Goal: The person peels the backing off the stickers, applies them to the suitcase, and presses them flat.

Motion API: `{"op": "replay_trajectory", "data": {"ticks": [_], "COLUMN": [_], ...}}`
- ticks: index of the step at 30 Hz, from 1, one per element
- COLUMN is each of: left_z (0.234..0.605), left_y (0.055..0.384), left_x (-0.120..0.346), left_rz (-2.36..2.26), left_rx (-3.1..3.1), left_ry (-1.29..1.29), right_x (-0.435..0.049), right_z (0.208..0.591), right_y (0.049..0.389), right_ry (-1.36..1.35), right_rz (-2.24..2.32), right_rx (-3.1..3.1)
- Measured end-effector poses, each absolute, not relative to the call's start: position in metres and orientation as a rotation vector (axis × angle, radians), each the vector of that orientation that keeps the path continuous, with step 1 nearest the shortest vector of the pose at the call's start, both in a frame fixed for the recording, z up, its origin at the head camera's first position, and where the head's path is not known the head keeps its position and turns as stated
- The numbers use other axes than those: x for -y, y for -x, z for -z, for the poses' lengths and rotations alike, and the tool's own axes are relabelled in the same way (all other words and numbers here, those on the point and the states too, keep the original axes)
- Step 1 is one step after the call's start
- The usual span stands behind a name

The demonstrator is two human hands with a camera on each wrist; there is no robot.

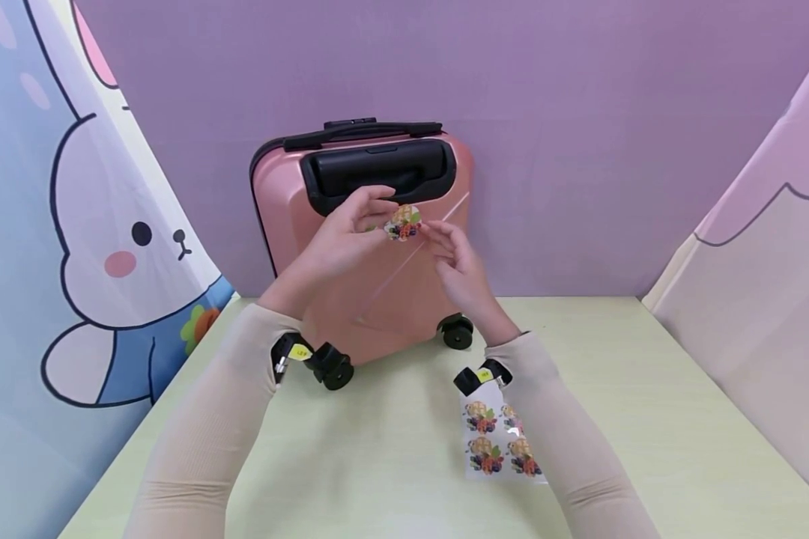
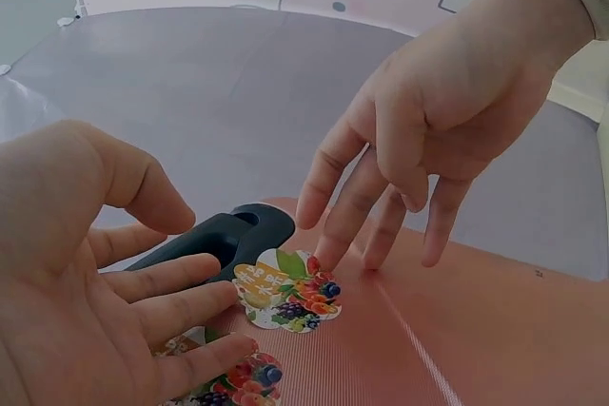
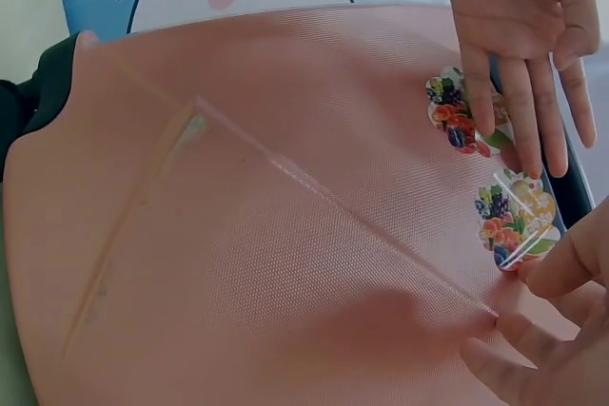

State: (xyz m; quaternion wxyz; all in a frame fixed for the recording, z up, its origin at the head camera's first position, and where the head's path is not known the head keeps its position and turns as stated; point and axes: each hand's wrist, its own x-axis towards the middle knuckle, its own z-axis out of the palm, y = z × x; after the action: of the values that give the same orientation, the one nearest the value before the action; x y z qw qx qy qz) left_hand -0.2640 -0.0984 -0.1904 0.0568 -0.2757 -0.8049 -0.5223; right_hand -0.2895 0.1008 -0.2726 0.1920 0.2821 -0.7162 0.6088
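Observation:
A pink suitcase (image 1: 398,292) stands upright, its black handle recess at the top. Just below the recess, a fruit-and-waffle sticker (image 1: 403,222) lies against the shell between my hands. My left hand (image 1: 350,232) reaches over from the left, fingers extended and fingertips at this sticker's edge. A second fruit sticker (image 3: 461,116) on the shell is partly covered by the left fingers. From the right, my right hand (image 1: 461,266) has its fingertips at the first sticker's right edge, other fingers pointing down toward the shell in the left wrist view.
A sheet of similar fruit stickers (image 1: 487,457) lies on the pale table (image 1: 377,464), partly under the right forearm. Black wheels (image 1: 457,332) show at the suitcase's base. A purple backdrop (image 1: 580,150) hangs behind, with a rabbit-print cloth (image 1: 108,202) at left.

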Motion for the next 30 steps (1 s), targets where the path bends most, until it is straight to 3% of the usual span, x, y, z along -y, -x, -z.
{"op": "replay_trajectory", "data": {"ticks": [12, 30], "left_z": [0.1930, 0.1980], "left_y": [0.2635, 0.2601], "left_x": [0.0990, 0.1070], "left_rz": [1.641, 1.627], "left_rx": [2.421, 2.340], "left_ry": [0.858, 0.825], "right_x": [-0.1028, -0.0976], "right_z": [0.2789, 0.2756], "right_y": [0.2852, 0.2854], "right_ry": [-0.791, -0.870], "right_rz": [-1.460, -1.942], "right_rx": [2.116, 1.657]}}
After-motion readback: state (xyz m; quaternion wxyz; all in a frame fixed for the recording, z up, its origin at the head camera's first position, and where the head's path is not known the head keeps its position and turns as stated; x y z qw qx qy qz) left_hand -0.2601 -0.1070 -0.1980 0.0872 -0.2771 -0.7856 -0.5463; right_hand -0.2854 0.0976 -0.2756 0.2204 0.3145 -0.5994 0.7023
